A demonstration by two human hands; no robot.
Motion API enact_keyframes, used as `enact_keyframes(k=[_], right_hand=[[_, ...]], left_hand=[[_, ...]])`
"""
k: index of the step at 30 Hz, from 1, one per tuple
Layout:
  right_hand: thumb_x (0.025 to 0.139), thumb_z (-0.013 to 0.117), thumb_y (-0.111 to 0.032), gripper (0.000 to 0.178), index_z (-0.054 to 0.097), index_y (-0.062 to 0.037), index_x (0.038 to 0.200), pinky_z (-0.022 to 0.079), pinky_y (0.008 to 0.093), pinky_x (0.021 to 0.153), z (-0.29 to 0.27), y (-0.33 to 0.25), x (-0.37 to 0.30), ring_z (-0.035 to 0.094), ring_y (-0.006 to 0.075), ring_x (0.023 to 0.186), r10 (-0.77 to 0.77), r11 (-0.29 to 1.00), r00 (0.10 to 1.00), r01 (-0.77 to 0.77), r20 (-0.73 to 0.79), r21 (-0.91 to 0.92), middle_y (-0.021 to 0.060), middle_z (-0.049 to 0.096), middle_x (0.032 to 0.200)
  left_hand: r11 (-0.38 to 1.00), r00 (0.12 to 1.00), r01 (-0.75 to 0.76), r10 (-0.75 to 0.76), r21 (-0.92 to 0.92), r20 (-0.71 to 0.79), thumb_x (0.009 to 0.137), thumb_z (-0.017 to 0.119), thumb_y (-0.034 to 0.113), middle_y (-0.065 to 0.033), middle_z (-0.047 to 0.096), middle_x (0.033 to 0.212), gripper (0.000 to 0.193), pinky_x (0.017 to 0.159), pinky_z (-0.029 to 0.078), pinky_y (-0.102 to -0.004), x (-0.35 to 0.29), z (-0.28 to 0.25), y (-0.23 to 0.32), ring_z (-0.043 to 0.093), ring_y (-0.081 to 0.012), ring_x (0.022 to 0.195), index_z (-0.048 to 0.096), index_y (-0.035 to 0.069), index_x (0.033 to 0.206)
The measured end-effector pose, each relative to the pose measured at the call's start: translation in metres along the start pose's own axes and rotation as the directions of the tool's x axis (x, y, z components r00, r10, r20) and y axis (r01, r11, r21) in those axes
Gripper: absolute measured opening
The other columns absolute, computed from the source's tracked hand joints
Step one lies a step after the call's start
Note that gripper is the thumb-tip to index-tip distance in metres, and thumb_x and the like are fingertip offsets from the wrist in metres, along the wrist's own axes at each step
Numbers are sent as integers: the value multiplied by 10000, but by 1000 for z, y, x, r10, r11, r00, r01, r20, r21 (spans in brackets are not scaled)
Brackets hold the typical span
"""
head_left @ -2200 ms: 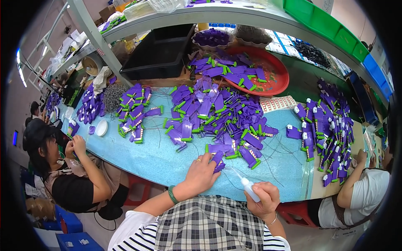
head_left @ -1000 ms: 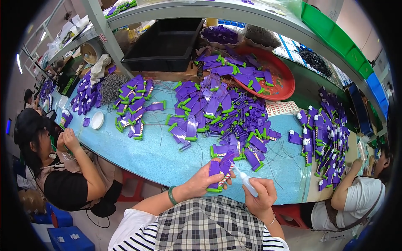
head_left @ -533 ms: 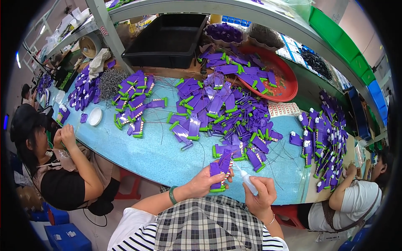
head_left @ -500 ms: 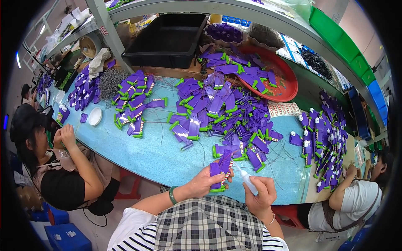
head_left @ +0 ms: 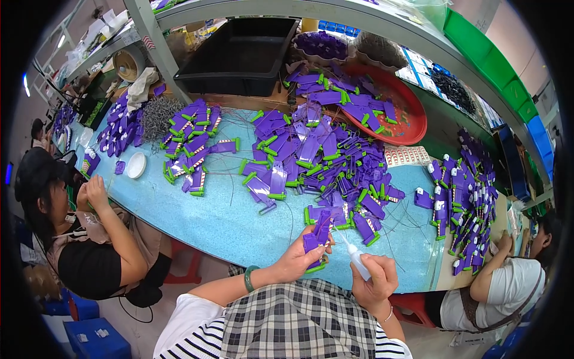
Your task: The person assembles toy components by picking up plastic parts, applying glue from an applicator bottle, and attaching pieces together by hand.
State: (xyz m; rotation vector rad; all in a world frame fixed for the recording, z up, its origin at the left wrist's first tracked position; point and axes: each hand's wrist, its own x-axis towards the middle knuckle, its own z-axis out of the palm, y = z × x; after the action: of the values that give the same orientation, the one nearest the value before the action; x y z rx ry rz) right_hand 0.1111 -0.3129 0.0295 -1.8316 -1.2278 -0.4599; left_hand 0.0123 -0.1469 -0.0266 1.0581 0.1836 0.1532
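Observation:
My left hand (head_left: 294, 261) is closed around purple plastic parts with green ends (head_left: 315, 241), held just over the near table edge. To its right, my right hand (head_left: 376, 280) grips a white squeeze bottle (head_left: 359, 261) with a thin nozzle. The nozzle tip points up and left toward the held parts, a small gap away from them. Beyond my hands lies a large heap of similar purple and green parts (head_left: 308, 146), some with red-and-white striped stickers.
A red basin (head_left: 412, 122) and a black tray (head_left: 239, 60) stand at the back. A sticker sheet (head_left: 406, 156) lies near the basin. More purple parts (head_left: 194, 152) lie left, others (head_left: 463, 203) right. A small white dish (head_left: 136, 165) sits left. Co-workers sit on both sides. A metal shelf (head_left: 299, 9) spans above.
My left hand has turned the held parts slightly and shifted a little. The bottle in my right hand has moved slightly right. The co-worker's hand at the right has moved.

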Motion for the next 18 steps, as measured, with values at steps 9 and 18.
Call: enact_keyframes(k=[9, 18], right_hand=[[649, 787, 40, 408, 624, -63, 1008, 494, 290, 584, 0, -3, 1, 612, 211, 701, 7, 999, 1000, -8, 10, 49, 90, 601, 847], [651, 787, 36, 410, 626, -63, 1015, 485, 294, 576, -3, -4, 3, 612, 220, 695, -15, 1000, 999, 14, 48, 15, 93, 603, 849]], left_hand=[[981, 999, -36, 28, 190, 46, 960, 499, 87, -40, 513, 1132, 392, 874, 450, -280, 0, 2, -2, 521, -108, 995, 333, 40, 1312], [994, 994, 2, -14, 106, 105, 960, 523, 144, -42, 540, 1086, 348, 804, 484, -282, 1, -3, 2, 548, -116, 959, 408, 47, 1274]])
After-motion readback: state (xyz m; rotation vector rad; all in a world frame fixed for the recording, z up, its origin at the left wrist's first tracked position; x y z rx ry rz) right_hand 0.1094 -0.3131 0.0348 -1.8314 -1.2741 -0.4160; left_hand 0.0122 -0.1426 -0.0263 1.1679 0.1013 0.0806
